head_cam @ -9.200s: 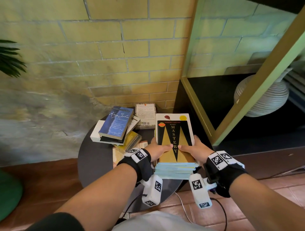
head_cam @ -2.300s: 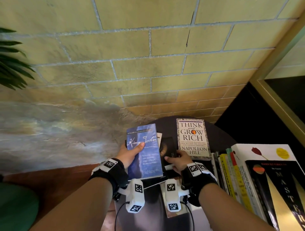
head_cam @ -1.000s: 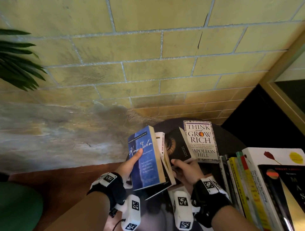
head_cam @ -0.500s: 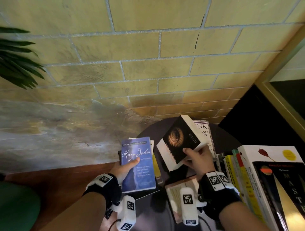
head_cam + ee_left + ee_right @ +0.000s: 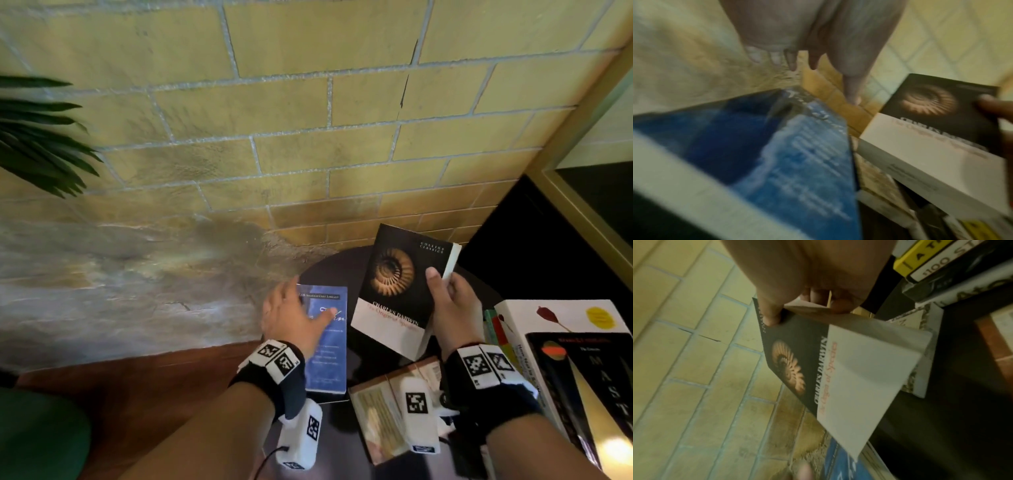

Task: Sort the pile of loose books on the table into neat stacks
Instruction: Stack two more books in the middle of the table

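My right hand [image 5: 445,301] grips a black paperback with a spiral shell on its cover [image 5: 394,284], held up off the round dark table [image 5: 329,267] and tilted toward me. The thumb lies on the cover and the fingers curl behind the page edge, as the right wrist view shows [image 5: 797,308]. A blue paperback [image 5: 329,346] lies flat at the table's left side. My left hand [image 5: 291,311] hovers over its upper left corner with fingers spread and straight [image 5: 807,53], holding nothing. The blue cover [image 5: 789,154] and the black book [image 5: 931,116] sit side by side in the left wrist view.
A tall book stack [image 5: 579,370] with a white, black and gold cover on top stands at the right, spines facing the table [image 5: 931,261]. A beige paperback [image 5: 376,414] lies under my right wrist. A brick wall [image 5: 308,120] backs the table. Plant leaves [image 5: 37,137] hang at left.
My right hand raised the black book and turned its cover up toward me. My left hand let go of the blue book, which now lies flat, and opened above it.
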The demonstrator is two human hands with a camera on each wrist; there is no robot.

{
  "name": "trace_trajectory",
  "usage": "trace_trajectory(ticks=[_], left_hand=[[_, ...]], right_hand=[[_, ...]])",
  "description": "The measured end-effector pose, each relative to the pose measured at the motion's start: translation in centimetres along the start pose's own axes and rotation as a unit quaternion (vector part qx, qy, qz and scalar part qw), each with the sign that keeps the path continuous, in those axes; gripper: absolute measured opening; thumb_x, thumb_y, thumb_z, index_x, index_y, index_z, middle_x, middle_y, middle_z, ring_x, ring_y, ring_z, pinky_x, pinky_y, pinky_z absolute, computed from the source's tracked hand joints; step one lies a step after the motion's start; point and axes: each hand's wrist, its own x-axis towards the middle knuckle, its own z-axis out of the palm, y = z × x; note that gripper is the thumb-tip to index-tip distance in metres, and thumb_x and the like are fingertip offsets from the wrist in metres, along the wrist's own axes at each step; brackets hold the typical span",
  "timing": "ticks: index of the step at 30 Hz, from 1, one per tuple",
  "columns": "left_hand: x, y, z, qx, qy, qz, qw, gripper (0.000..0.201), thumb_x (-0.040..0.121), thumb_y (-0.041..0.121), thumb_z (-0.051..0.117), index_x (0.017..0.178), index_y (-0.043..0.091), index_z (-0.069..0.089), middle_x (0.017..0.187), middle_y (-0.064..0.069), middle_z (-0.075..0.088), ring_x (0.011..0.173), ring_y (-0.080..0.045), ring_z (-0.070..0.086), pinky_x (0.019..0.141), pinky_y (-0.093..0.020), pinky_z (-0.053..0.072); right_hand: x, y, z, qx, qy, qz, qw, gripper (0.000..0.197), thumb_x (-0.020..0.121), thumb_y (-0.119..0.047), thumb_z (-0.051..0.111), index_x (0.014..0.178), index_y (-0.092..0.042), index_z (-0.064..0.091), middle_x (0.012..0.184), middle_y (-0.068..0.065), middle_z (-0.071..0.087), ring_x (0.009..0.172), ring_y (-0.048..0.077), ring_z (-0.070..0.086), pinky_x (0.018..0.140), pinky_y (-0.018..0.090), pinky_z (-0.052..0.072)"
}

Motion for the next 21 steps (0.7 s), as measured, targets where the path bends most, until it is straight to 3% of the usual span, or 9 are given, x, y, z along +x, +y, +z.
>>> trace_trajectory(ticks=[2,4,6,10,12,13,15,17,21], left_hand=[[-0.4,1.8,0.3,-0.133,-0.042,0.072,0.988,0.078,0.081,0.053,0.066,0.146,0.024,0.033,0.150,0.001,0.036,0.140,-0.020,0.030,0.117,-0.041,0.028],[-0.6,3.2,1.6,-0.302,-0.162,0.072,0.937,0.062,0.084,0.035,0.071,0.138,0.023,0.043,0.139,-0.001,0.052,0.128,-0.018,0.049,0.109,-0.039,0.042],[-0.8,4.3,2.6,-0.385,-0.232,0.050,0.892,0.044,0.087,0.019,0.069,0.127,0.015,0.051,0.125,-0.007,0.065,0.112,-0.022,0.063,0.098,-0.037,0.051],[-1.0,6.2,3.9,-0.466,-0.236,-0.014,0.852,0.025,0.094,0.013,0.058,0.118,0.009,0.053,0.103,-0.004,0.067,0.082,-0.007,0.066,0.065,-0.019,0.058],[-0.4,7.1,4.8,-0.481,-0.234,-0.044,0.844,0.020,0.094,0.017,0.059,0.113,0.010,0.056,0.096,-0.001,0.067,0.078,-0.007,0.067,0.059,-0.019,0.057],[0.0,7.5,5.3,-0.474,-0.229,-0.051,0.849,0.022,0.091,0.024,0.064,0.109,0.012,0.058,0.096,-0.001,0.069,0.082,-0.011,0.068,0.065,-0.023,0.059],[1.0,7.8,6.8,-0.419,-0.205,-0.041,0.884,0.049,0.071,0.051,0.073,0.105,0.017,0.064,0.102,-0.002,0.073,0.096,-0.019,0.069,0.087,-0.039,0.057],[2.3,7.5,8.9,-0.368,-0.203,-0.032,0.907,0.072,0.052,0.065,0.069,0.106,0.017,0.068,0.104,-0.001,0.074,0.099,-0.020,0.069,0.096,-0.044,0.053],[3.8,8.0,10.2,-0.289,-0.216,-0.019,0.932,0.068,0.057,0.053,0.071,0.111,0.012,0.069,0.109,-0.007,0.073,0.102,-0.024,0.068,0.097,-0.042,0.051]], right_hand=[[0.5,-0.7,0.0,0.010,-0.001,-0.004,1.000,0.040,0.096,-0.037,0.049,0.092,0.001,0.059,0.085,0.016,0.067,0.071,0.021,0.062,0.060,0.021,0.048],[1.1,-1.5,0.2,0.025,0.003,-0.005,1.000,0.033,0.098,-0.036,0.045,0.095,-0.008,0.063,0.083,0.003,0.067,0.069,0.006,0.059,0.057,0.011,0.046],[1.8,-1.8,0.5,0.027,0.002,-0.002,1.000,0.034,0.099,-0.037,0.043,0.101,-0.011,0.065,0.087,-0.001,0.068,0.073,0.004,0.060,0.060,0.011,0.046],[2.9,-1.1,0.5,-0.050,-0.060,0.043,0.996,0.042,0.092,-0.040,0.055,0.126,-0.016,0.055,0.113,-0.001,0.065,0.092,0.012,0.060,0.078,0.022,0.044],[3.0,-0.2,0.3,-0.100,-0.095,0.069,0.988,0.045,0.090,-0.032,0.061,0.130,-0.016,0.051,0.114,-0.002,0.061,0.096,0.014,0.056,0.081,0.024,0.038],[3.0,0.4,0.2,-0.105,-0.102,0.076,0.986,0.044,0.090,-0.027,0.062,0.131,-0.016,0.051,0.113,-0.001,0.060,0.096,0.014,0.055,0.081,0.023,0.036],[3.4,1.4,0.1,-0.105,-0.096,0.085,0.986,0.038,0.092,-0.021,0.059,0.129,-0.014,0.053,0.107,-0.002,0.058,0.094,0.013,0.053,0.080,0.021,0.034],[4.1,2.4,0.0,-0.106,-0.083,0.094,0.986,0.035,0.092,-0.016,0.057,0.128,-0.015,0.054,0.104,-0.003,0.057,0.094,0.012,0.052,0.080,0.020,0.034],[6.4,4.9,0.8,-0.138,-0.061,0.119,0.981,0.036,0.089,-0.015,0.059,0.125,-0.018,0.057,0.116,0.006,0.066,0.106,0.027,0.060,0.095,0.039,0.047]])
